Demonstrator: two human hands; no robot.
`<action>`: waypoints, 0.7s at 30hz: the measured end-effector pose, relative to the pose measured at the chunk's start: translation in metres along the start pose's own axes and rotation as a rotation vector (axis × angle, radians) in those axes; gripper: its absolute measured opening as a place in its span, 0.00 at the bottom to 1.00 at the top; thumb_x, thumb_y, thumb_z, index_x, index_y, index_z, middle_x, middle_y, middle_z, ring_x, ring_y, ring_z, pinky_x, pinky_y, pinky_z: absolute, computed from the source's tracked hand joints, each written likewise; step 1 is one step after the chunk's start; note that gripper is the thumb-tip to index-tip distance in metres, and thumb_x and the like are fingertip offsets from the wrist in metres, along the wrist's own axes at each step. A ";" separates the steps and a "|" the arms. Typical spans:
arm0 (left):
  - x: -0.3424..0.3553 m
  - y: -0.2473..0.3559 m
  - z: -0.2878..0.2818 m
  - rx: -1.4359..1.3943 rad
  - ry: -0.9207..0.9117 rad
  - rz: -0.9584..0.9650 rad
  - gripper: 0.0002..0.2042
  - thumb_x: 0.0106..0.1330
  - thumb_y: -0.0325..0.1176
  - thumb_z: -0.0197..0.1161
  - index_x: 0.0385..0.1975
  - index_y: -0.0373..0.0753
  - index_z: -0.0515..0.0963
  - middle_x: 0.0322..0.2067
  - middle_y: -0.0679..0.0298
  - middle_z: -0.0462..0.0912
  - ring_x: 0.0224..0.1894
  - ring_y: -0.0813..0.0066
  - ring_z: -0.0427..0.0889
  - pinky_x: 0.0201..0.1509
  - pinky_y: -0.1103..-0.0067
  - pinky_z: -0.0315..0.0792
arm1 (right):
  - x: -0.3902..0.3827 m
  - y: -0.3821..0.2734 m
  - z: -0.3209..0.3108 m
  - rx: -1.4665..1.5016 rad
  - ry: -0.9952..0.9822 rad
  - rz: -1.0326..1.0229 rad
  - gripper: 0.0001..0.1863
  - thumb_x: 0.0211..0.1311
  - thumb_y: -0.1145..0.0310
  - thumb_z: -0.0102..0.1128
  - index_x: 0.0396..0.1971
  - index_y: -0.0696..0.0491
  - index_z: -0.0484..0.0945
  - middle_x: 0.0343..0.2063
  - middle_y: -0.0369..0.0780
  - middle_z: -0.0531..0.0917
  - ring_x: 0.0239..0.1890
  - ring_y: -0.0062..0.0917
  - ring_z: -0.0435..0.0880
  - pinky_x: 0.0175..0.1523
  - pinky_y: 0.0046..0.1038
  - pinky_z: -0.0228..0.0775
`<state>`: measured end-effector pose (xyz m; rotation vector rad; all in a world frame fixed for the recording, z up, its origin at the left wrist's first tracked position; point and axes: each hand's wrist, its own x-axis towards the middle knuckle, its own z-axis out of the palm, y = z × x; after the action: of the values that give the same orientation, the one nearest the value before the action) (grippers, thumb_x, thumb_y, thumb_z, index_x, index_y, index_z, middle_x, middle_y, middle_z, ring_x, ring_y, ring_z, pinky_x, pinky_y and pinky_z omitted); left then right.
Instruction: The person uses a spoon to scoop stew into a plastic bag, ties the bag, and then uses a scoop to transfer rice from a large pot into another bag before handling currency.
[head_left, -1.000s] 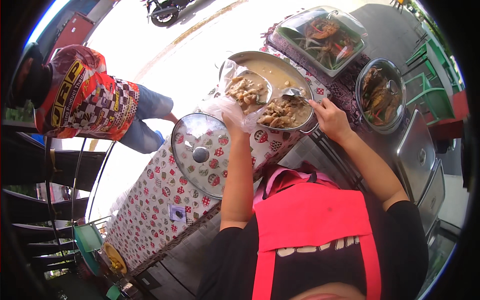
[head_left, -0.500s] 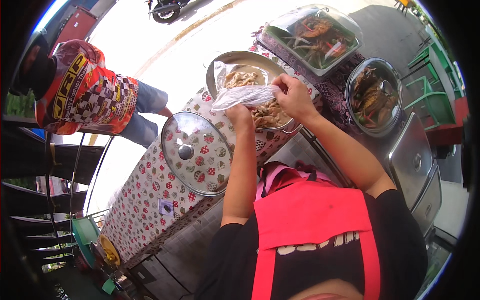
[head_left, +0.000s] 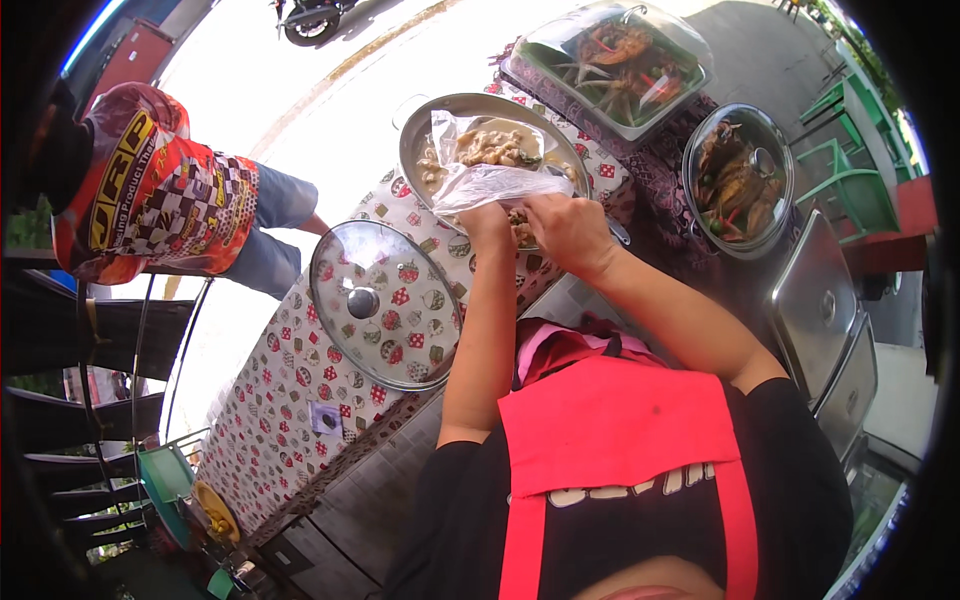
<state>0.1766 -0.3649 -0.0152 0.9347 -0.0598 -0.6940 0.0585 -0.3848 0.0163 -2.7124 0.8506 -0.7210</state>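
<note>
A clear plastic bag [head_left: 500, 187] with pale, saucy food in its bottom lies over the oval metal pan [head_left: 407, 150]. Its gathered neck points toward me. My left hand [head_left: 485, 226] is closed on the neck's left part. Beside it, nearly touching, my right hand [head_left: 572, 232] pinches the neck with fingers bent. More of the pale food [head_left: 430, 170] shows in the pan around the bag. A metal utensil handle [head_left: 619, 231] sticks out past the pan's right side. What the fingertips do under the plastic is hidden.
A glass lid [head_left: 400, 330] with a dark knob lies left of the pan on the patterned tablecloth [head_left: 300, 400]. A covered tray [head_left: 610, 75] and a lidded oval dish [head_left: 740, 190] of cooked food stand right. A person [head_left: 170, 190] stands beyond the table's left side.
My right hand has come left and nearer, close against my left hand. The bag's neck, stretched between the hands before, is now bunched together. The whole view has shifted slightly.
</note>
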 end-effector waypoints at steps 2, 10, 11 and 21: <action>0.001 -0.006 -0.009 0.059 -0.123 0.064 0.08 0.65 0.27 0.49 0.42 0.34 0.71 0.37 0.62 0.76 0.37 0.73 0.76 0.40 0.78 0.72 | 0.004 -0.001 0.003 0.218 0.019 0.112 0.07 0.56 0.68 0.53 0.30 0.54 0.78 0.20 0.44 0.80 0.18 0.31 0.80 0.22 0.30 0.71; -0.001 -0.008 -0.011 0.115 -0.176 0.100 0.09 0.66 0.30 0.49 0.43 0.35 0.70 0.38 0.58 0.78 0.36 0.70 0.80 0.34 0.77 0.78 | 0.024 -0.001 0.005 1.375 -0.113 0.973 0.06 0.60 0.73 0.51 0.29 0.58 0.77 0.19 0.41 0.79 0.14 0.18 0.77 0.17 0.17 0.65; -0.004 -0.005 -0.008 0.087 -0.189 0.055 0.10 0.66 0.29 0.49 0.43 0.35 0.70 0.38 0.58 0.78 0.36 0.70 0.80 0.35 0.77 0.78 | 0.026 -0.003 0.004 1.395 -0.079 1.002 0.06 0.60 0.73 0.50 0.31 0.58 0.77 0.20 0.41 0.80 0.15 0.19 0.77 0.17 0.17 0.67; -0.007 0.002 -0.025 0.170 -0.321 0.068 0.12 0.63 0.27 0.52 0.45 0.33 0.72 0.38 0.63 0.78 0.38 0.73 0.78 0.40 0.78 0.73 | 0.041 -0.009 0.005 1.480 0.138 0.949 0.10 0.62 0.73 0.47 0.39 0.62 0.75 0.28 0.43 0.82 0.23 0.25 0.83 0.23 0.23 0.77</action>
<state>0.1808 -0.3423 -0.0269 0.9714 -0.4385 -0.7798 0.0945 -0.4006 0.0314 -0.8377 0.9043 -0.7763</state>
